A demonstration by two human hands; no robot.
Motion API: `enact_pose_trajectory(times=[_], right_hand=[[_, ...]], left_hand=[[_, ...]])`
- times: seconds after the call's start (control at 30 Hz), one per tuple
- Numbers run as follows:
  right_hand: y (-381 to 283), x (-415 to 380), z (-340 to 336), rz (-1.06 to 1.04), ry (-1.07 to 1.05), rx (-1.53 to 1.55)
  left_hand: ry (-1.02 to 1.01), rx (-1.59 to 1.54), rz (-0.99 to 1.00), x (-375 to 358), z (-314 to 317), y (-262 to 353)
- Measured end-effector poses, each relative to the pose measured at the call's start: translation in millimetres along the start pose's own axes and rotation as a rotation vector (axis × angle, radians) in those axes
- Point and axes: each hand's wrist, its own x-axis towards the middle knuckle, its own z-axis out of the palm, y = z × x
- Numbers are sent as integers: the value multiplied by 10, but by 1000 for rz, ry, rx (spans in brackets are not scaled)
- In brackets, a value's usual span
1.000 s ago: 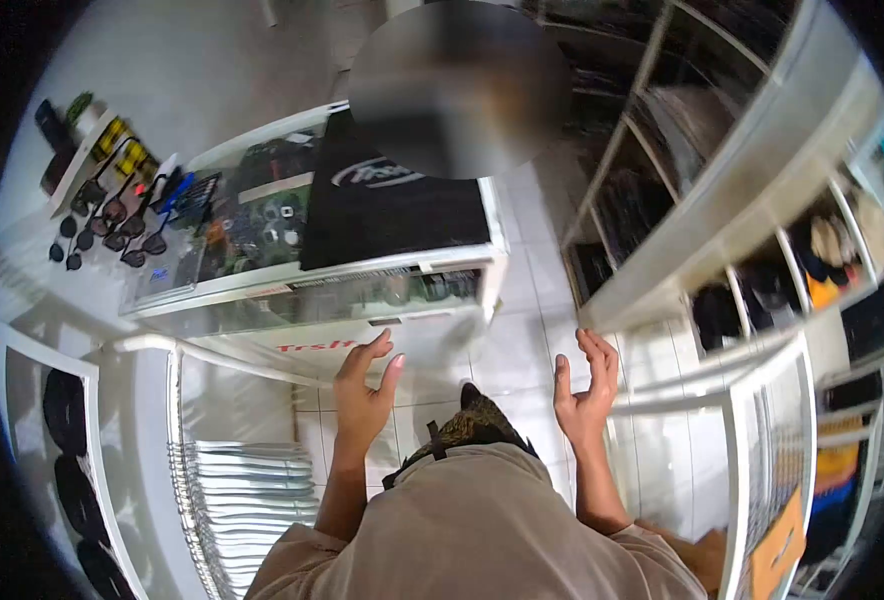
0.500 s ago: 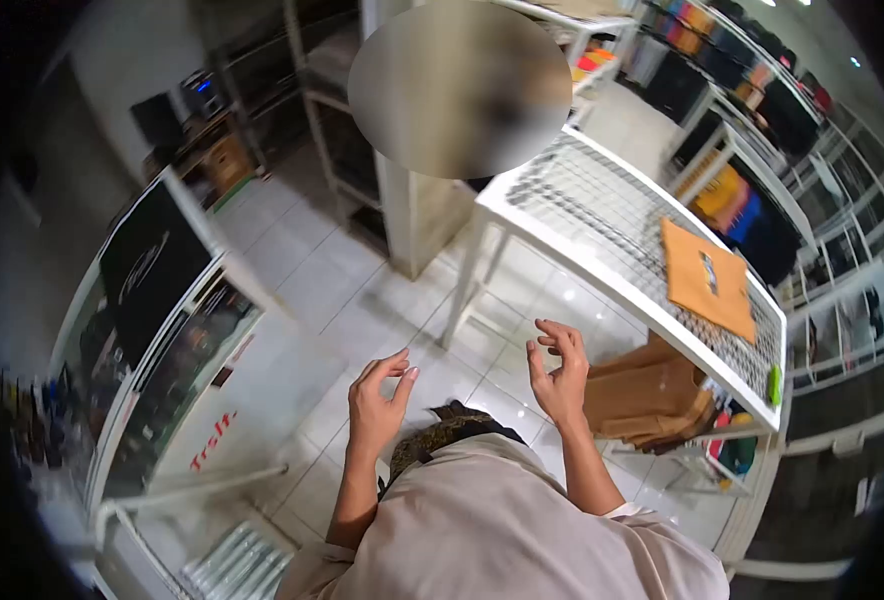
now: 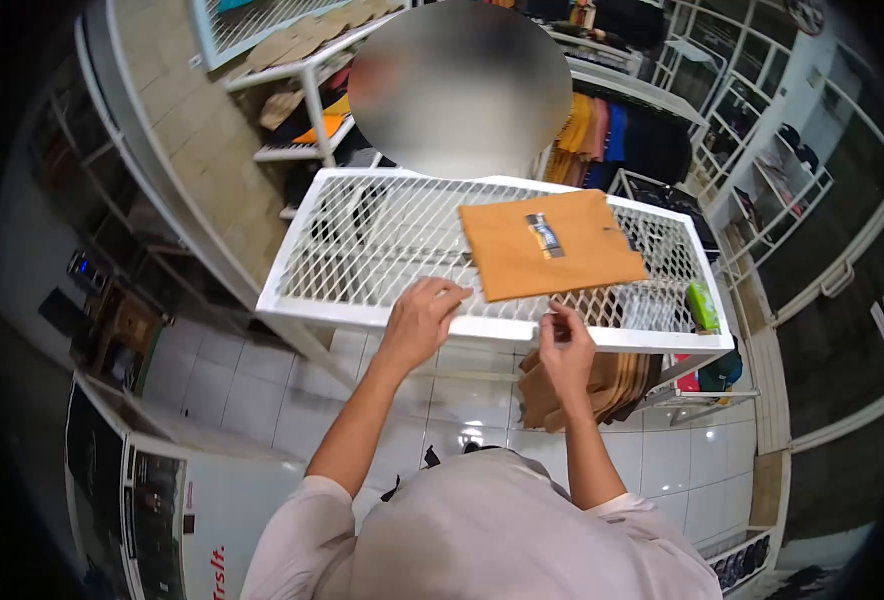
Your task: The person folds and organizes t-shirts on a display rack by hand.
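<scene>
A folded orange shirt with a small printed patch lies flat on a white metal-mesh table. My left hand is at the table's near edge, left of the shirt's lower corner. Its fingers are loosely bent and point toward the shirt, with nothing held in them. Just below the shirt's near edge is my right hand, its fingers curled upward and a small gap showing between thumb and fingers. It also overlaps the table's front rail in this view.
A bright green packet sits at the table's right end. Brown garments hang beneath it. Behind are clothing racks and a shelf; a blurred patch covers part of the background. Glass doors stand at the right.
My view has turned right to face the table. Both hands have moved from over the floor to the table's near edge, close to the orange shirt; my right fingers are more curled.
</scene>
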Motion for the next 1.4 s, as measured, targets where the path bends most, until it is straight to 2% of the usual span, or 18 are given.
enact_pose_trajectory(times=[0.07,0.17,0.27,0.4,0.47,0.53,0.6,0.67,0.73,0.8,0.87,0.9,1.03,1.1,1.2,1.33,1.4], right_hand=[[81,81,-35,14,-54,43],[74,87,-83,-31,-69,47],[149,62,-104,29,-73,161],[115,36,-189,56,-62,181],[49,-13,-284,336,-40,337],[28,-46,-481,598,-23,607],[246,-91,-566,440,158,500],[309,-173,-717,477,184,444],[357,-205,-786,517,212,397],[449,-192,-765,434,180,266],[403,-178,-733,392,210,144],[337,-165,-706,349,239,24],[116,-109,-679,310,246,-79],[179,-85,-648,239,211,-324],[191,-13,-559,145,179,-409],[23,158,-396,73,150,-404],[-93,204,-314,105,50,-450]], left_hand=[[14,161,134,351,210,-182],[-40,181,143,559,361,-221],[-121,196,150,676,397,-235],[-92,181,208,709,398,-127],[36,183,172,615,429,181],[-28,-128,254,419,627,445],[-79,-224,294,377,663,701],[-132,-316,318,402,687,733],[21,-72,-125,503,718,579],[73,47,-154,577,765,445],[22,226,-204,600,826,341],[21,227,-203,596,859,309],[-65,115,-347,645,917,269],[-68,68,-404,681,902,264],[10,71,-389,643,797,258],[107,38,-503,514,395,259],[128,57,-574,411,265,170]])
